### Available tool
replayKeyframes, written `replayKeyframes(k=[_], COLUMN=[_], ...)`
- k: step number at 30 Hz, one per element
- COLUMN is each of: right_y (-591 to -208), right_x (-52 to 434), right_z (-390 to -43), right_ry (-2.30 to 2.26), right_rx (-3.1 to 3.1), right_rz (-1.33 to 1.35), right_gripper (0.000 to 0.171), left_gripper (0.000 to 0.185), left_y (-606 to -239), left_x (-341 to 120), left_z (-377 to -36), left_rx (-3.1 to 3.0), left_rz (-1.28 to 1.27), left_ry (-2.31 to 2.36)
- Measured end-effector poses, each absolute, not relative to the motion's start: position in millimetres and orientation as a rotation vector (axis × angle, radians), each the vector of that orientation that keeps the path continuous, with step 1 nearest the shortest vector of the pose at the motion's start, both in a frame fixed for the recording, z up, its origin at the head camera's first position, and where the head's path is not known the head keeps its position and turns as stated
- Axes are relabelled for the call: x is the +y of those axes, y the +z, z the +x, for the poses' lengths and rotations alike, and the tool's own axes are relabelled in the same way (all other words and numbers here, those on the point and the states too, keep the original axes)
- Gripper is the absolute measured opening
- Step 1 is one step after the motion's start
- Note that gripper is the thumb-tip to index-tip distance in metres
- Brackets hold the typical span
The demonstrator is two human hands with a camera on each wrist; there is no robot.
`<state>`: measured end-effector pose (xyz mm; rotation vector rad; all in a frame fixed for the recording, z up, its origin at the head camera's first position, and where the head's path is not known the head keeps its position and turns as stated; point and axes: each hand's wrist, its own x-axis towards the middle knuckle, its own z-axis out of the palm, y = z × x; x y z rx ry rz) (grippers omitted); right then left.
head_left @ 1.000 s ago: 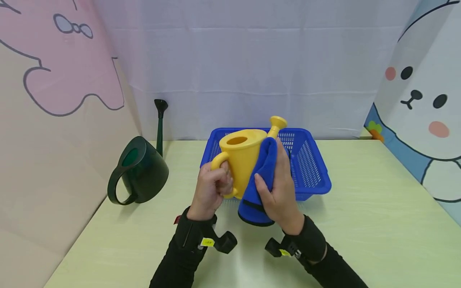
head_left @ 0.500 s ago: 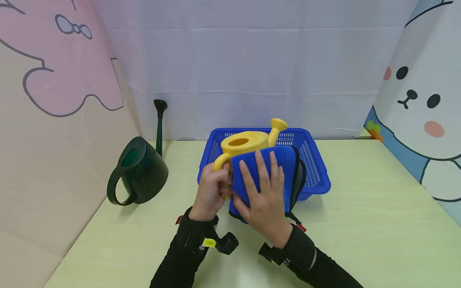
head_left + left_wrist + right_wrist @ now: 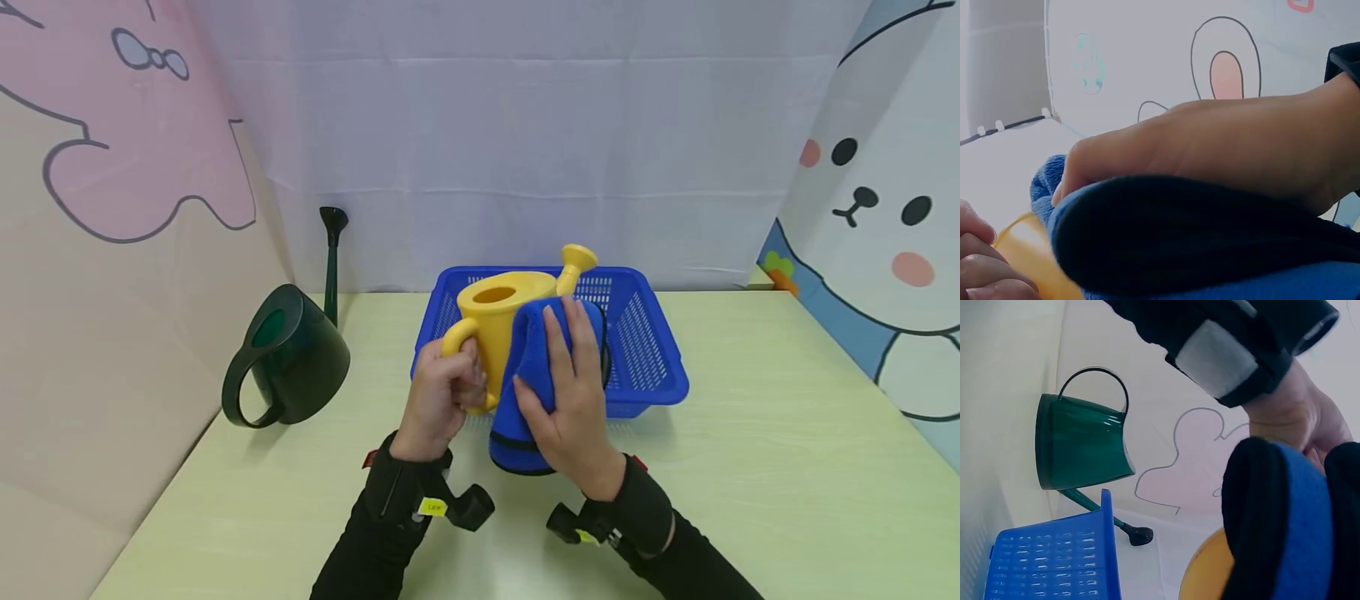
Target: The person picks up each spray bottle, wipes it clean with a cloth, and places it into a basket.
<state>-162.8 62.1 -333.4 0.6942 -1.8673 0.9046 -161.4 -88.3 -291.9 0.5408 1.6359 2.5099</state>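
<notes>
Head view: left grip round yellow can handle, right grip flat on cloth, basket's far rim beyond.

Left hand curled; right hand outstretched, apparently almost flat

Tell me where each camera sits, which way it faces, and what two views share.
Head: worn on the head, facing forward and down at the yellow watering can and blue cloth; left hand, right hand and dark sleeves show.
Left wrist: on the left wrist, facing across at the right hand on the blue cloth; part of the left hand shows at lower left.
Right wrist: on the right wrist, facing past the blue cloth; the left hand shows.
Shared: head and right wrist both show the green watering can and blue basket.
</notes>
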Motion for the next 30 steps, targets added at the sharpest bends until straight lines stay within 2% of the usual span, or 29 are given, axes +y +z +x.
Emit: replayKeyframes(k=[8,13,23,30], right_y=[-331,-334,-344,-344], right_x=[69,65,48,50], right_z=[-167,-165,-159,-158], right_ry=[1.118,0.951,0.509,0.493], right_rx=[-1.886,-1.877,-1.808,-1.826], right_rz=[0.732,0.682,0.680,0.716], right_gripper=[0.062,0.063,0.054,0.053], left_gripper=[0.025,0.026,0.027,0.026], left_y=[-293,-294,-293,-293], left_x=[-89,-89,-87,-86], left_z=[-160,-160,-161,-161], left_rx=[1.637,1.638,1.645,1.650], left_rz=[0.563,0.575,0.492,0.446], left_ry=[2.526,2.525,2.506,2.503])
